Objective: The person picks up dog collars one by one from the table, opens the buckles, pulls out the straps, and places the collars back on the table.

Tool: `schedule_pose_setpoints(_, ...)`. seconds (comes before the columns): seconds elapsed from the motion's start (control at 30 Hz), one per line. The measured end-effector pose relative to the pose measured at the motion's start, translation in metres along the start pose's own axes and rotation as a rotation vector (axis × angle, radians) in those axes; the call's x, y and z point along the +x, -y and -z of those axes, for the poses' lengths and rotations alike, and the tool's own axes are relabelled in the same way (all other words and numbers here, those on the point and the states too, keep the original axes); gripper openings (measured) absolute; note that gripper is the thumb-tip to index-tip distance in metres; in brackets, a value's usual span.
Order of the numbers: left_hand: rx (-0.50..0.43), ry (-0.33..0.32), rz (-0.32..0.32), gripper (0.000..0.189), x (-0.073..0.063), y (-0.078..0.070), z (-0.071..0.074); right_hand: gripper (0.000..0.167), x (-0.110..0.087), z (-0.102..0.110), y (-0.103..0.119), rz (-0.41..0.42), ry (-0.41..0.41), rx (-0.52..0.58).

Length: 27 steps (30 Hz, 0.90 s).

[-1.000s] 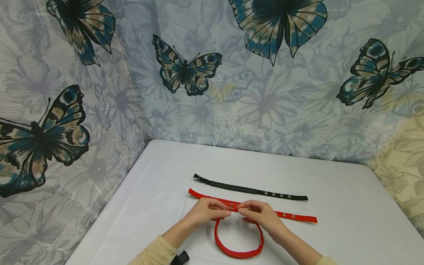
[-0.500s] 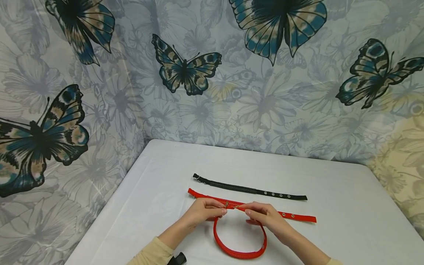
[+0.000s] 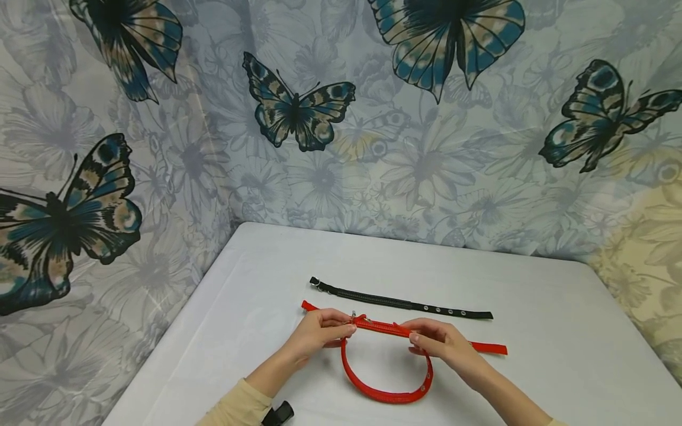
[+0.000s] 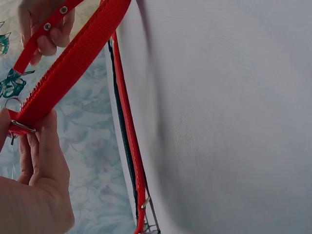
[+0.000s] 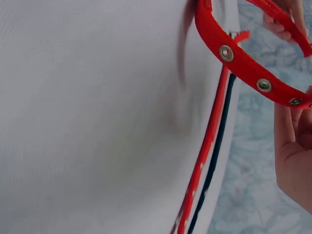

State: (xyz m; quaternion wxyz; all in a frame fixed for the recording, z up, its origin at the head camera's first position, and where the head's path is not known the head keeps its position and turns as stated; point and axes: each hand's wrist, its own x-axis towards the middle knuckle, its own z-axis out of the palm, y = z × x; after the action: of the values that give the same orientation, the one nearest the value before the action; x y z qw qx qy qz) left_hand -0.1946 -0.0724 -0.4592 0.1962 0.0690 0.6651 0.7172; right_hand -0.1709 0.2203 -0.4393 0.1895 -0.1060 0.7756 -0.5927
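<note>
My left hand (image 3: 319, 334) pinches the buckle end of a red collar (image 3: 380, 397) between thumb and fingers. The metal buckle (image 4: 23, 126) and a ring show at those fingertips in the left wrist view. With my right hand (image 3: 443, 342) I grip the other end, where metal eyelets (image 5: 263, 85) run along the strap. The collar bows down toward me in a wide loop, its two ends apart. Behind my hands a second red collar (image 3: 490, 348) lies stretched out, partly hidden by them. Beyond it lies a black collar (image 3: 378, 299), also straight.
A white-covered table (image 3: 533, 296) bears the collars. Cloth with butterflies and flowers (image 3: 319, 195) hangs along its back and left side. A black cylindrical thing (image 3: 278, 413) shows beside my left sleeve at the lower edge.
My hands have moved apart, left hand leftward and right hand rightward. The collar's eyelet end has come away from the buckle, and the loop has widened. The collars on the table stay put.
</note>
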Motion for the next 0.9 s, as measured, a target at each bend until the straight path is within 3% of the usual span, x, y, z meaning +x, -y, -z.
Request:
schedule_pose_setpoints(0.2, -0.039, 0.027, -0.056, 0.026, -0.004, -0.001, 0.007, 0.036, -0.021, 0.017, 0.003, 0.055, -0.143, -0.210)
schedule_pose_setpoints(0.4, 0.099, -0.004, -0.205, 0.028, -0.014, -0.004, 0.019, 0.027, -0.044, 0.038, 0.005, 0.163, -0.288, -0.281)
schedule_pose_setpoints(0.53, 0.183, -0.036, -0.272, 0.029, -0.016, 0.002, 0.025, 0.028, -0.057, 0.049, 0.000, 0.097, -0.366, -0.331)
schedule_pose_setpoints(0.7, 0.278, -0.022, -0.293, 0.029, -0.019, 0.010, 0.032, 0.026, -0.070, 0.059, -0.015, 0.018, -0.409, -0.434)
schedule_pose_setpoints(0.8, 0.412, -0.006, -0.331, 0.026, -0.022, 0.015, 0.037, 0.022, -0.075, 0.063, -0.026, -0.022, -0.413, -0.500)
schedule_pose_setpoints(0.9, 0.610, -0.021, -0.397, 0.022, -0.024, 0.017, 0.043, 0.022, -0.078, 0.068, -0.035, -0.095, -0.408, -0.584)
